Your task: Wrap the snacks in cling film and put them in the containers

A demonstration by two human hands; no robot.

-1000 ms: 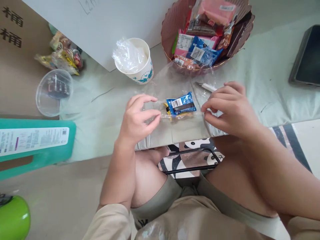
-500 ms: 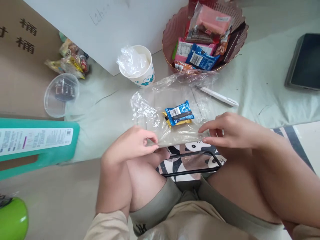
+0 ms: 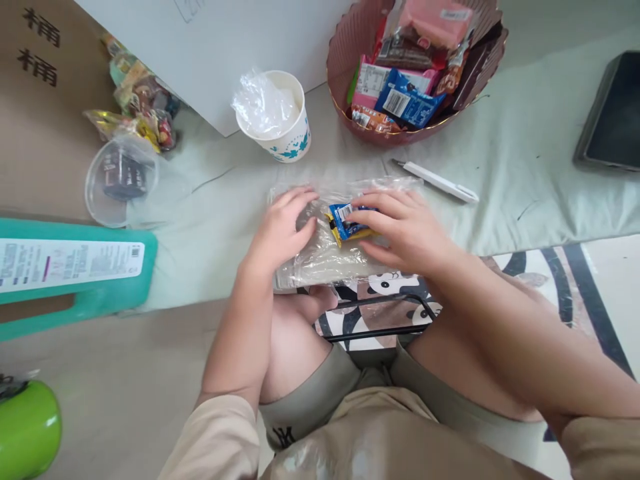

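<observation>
Both hands press flat, fingers spread: the left hand point(image 3: 283, 230) on the clear bag point(image 3: 320, 260), the right hand point(image 3: 400, 227) over the blue snack point(image 3: 345, 223) inside, below the cup point(image 3: 280, 127). The film looks thin, slippery, easily crumpled; edges offer the surest grip.

Left hand point(image 3: 283, 230): palm down, fingers spread flat, pressing.
Right hand point(image 3: 400, 227): palm down, fingers extended leftward, open, pressing.
</observation>
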